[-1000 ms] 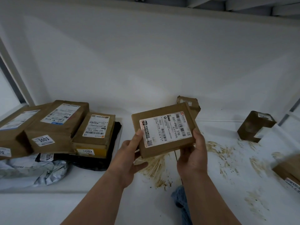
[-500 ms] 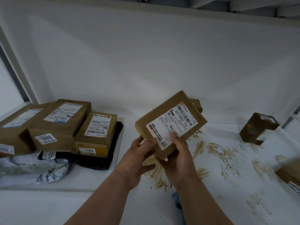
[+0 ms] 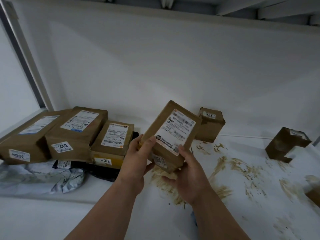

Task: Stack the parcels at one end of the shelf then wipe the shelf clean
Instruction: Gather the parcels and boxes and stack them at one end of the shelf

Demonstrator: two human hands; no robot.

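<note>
I hold a flat brown parcel (image 3: 171, 132) with a white shipping label in both hands, tilted on end above the white shelf (image 3: 242, 196). My left hand (image 3: 138, 158) grips its lower left edge, thumb on the label side. My right hand (image 3: 187, 175) holds its lower right corner from beneath, thumb on the label. At the left end, three brown parcels (image 3: 76, 134) lie side by side on top of a grey mailer bag (image 3: 39, 177) and a black bag (image 3: 103, 172). Brown smears (image 3: 230, 165) cover the shelf's right half.
A small brown box (image 3: 211, 125) stands by the back wall behind the held parcel. Another brown box (image 3: 285, 144) sits at the right, and a parcel corner (image 3: 314, 196) shows at the right edge. A bit of blue cloth (image 3: 194, 218) peeks out beside my right forearm.
The held parcel has turned from nearly flat to steeply tilted on end and shifted left toward the pile. My right hand slid from its right edge to its lower corner.
</note>
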